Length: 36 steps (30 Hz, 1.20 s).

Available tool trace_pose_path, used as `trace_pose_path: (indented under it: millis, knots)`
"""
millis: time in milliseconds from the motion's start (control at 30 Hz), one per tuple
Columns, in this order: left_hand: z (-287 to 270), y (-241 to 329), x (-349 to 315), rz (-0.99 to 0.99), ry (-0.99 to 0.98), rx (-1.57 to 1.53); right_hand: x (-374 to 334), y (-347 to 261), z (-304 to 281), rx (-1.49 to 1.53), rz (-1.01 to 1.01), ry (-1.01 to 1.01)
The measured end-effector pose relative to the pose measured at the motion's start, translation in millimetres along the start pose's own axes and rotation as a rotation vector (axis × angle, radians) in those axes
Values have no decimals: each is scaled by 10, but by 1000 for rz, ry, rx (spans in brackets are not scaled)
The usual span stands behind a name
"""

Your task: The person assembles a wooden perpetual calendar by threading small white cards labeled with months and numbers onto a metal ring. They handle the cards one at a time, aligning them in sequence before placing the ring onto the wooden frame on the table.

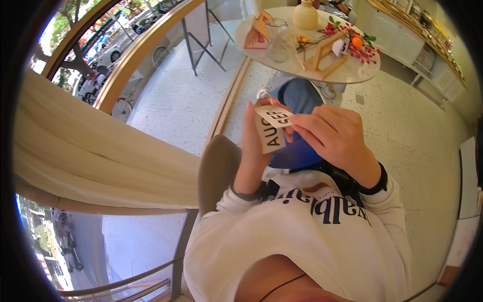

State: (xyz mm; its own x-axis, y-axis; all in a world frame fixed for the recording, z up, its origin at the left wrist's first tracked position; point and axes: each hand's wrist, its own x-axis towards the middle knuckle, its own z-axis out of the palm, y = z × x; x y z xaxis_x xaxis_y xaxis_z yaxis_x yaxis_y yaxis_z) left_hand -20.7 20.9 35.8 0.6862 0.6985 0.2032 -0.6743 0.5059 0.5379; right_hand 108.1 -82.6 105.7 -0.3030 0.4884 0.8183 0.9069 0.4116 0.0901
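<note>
The left hand (254, 138) supports the ring-bound white cards (272, 137) from behind — lying across its fingers; the right hand (337, 135) pinches the upper card (271, 115) at its right end.

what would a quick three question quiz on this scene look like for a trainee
1. Multiple choice: which hand pinches the right edge of the upper white card?
a) left
b) right
c) neither

2. True or false: the pale yellow vase stands on the round table.

3. Fill in the missing colour: the round fruit among the red berries is ____.

Key
1. b: the right hand has its thumb and finger on that edge.
2. True: the vase is on the table's far side from the person.
3. Orange.
</note>
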Motion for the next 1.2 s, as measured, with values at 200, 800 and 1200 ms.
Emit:
trace_pose_path:
  millis: [200, 800, 1200]
  knots:
    - [10, 48, -68, -105, -190, 303, 86, 114, -172, 175, 185, 54]
    - [255, 86, -225, -453, -331, 338, 9, 872, 105, 628, 704, -420]
    - [5, -13, -19, -353, -276, 91, 57, 500, -154, 570, 760, -300]
